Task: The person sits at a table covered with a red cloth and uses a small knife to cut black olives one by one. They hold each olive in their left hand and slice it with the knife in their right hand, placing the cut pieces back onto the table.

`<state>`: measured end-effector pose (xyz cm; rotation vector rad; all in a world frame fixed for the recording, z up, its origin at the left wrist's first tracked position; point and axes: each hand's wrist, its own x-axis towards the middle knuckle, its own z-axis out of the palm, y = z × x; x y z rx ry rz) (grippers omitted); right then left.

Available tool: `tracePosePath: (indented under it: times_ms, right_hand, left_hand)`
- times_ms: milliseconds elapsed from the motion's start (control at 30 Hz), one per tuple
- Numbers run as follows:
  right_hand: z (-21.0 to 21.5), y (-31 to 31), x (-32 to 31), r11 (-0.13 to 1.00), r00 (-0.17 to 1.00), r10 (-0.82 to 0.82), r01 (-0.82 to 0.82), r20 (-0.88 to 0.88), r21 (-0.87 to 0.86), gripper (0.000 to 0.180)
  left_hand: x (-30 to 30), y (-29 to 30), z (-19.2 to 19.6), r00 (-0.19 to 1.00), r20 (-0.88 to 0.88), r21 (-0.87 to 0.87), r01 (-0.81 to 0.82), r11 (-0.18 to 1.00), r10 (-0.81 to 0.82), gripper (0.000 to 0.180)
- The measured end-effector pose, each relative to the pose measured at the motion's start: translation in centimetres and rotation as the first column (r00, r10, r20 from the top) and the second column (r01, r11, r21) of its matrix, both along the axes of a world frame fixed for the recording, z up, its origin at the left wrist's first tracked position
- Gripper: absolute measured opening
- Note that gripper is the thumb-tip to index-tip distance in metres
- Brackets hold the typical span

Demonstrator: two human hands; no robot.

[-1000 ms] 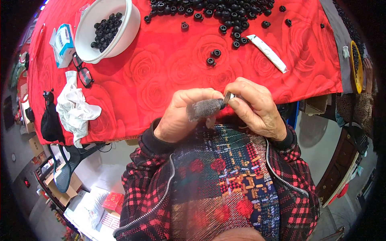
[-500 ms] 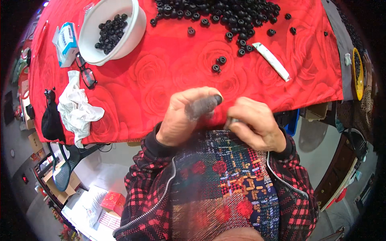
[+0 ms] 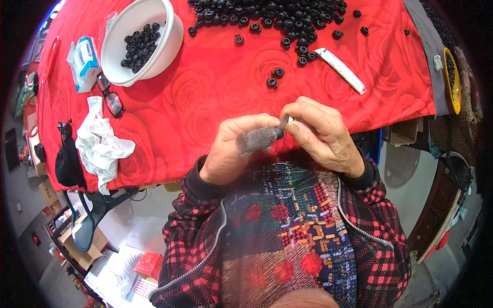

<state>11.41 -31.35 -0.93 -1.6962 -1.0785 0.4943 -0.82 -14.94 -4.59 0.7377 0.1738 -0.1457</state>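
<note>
My left hand (image 3: 226, 149) pinches a small round black part (image 3: 280, 132) at the tips of its thumb and index finger. A grey knitted cover (image 3: 257, 140) is over that thumb. Right beside it, my right hand (image 3: 323, 134) is closed on a small flat blade (image 3: 284, 120) that meets the black part. The blade's handle is mostly hidden by the fingers. Both hands are above the near edge of the red cloth (image 3: 205, 123). Two loose black parts (image 3: 275, 77) lie just beyond them, with a large pile of the same parts (image 3: 277, 15) farther back.
At the far left is a white bowl (image 3: 177, 41) with black parts in it. By it are a blue-and-white box (image 3: 84, 61), black-framed glasses (image 3: 113, 100), a white cloth (image 3: 102, 143) and a black pouch (image 3: 69, 159). A long white packet (image 3: 340, 71) lies right of centre.
My right hand has moved up and left, bringing the blade against the black part. My left hand stays nearly in place, with its index finger now closer over the part.
</note>
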Motion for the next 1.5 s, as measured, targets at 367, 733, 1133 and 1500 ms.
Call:
tracePosePath:
  times_ms: [367,733,1133,1500]
  right_hand:
    - [-0.1,-0.2,0.1,1.000,1.000,0.028,-0.028,-0.006,-0.006,0.009]
    - [-0.8,-0.2,0.8,0.998,0.998,0.070,-0.070,-0.008,-0.007,0.010]
    - [0.2,0.0,0.0,0.985,0.985,0.002,-0.032,0.174,0.172,0.034]
    - [-0.2,1.6,-1.5,0.914,0.788,-0.157,-0.113,0.596,0.390,0.041]
  left_hand:
    - [0.2,0.0,-0.1,0.999,0.015,0.012,0.028,1.000,-0.028,0.022]
    - [0.5,-0.2,0.2,0.996,-0.090,0.049,0.005,0.999,-0.001,0.021]
    - [0.7,0.0,0.5,0.990,-0.122,0.015,-0.073,0.997,0.075,0.019]
    - [-0.7,-0.7,0.7,0.995,-0.054,-0.416,0.051,0.908,-0.080,0.024]
